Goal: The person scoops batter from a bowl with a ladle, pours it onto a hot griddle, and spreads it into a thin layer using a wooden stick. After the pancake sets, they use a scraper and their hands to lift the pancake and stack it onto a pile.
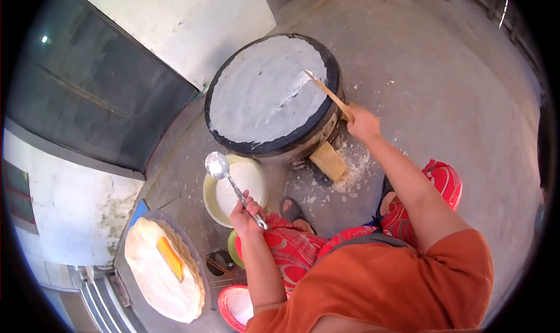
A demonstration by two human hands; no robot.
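Note:
My right hand (363, 124) is closed around the handle of a wooden batter spreader (329, 92). Its far end rests on a thin layer of pale batter (251, 99) that covers most of a large round griddle (214, 126). A thicker white streak of batter lies beside the spreader's tip. In my left hand (248, 215) is a metal ladle (217, 165), held by its handle with the bowl end up. The ladle's bowl is over the edge of a pale basin (209, 196) containing white batter.
At lower left, a stack of flatbreads (149, 274) sits on a round board, with a flat orange object (170, 259) on top. A red-rimmed bowl (224, 304) of white contents stands nearby. A wooden block (328, 161) and scattered crumbs lie below the griddle. A white wall (181, 23) stands behind it.

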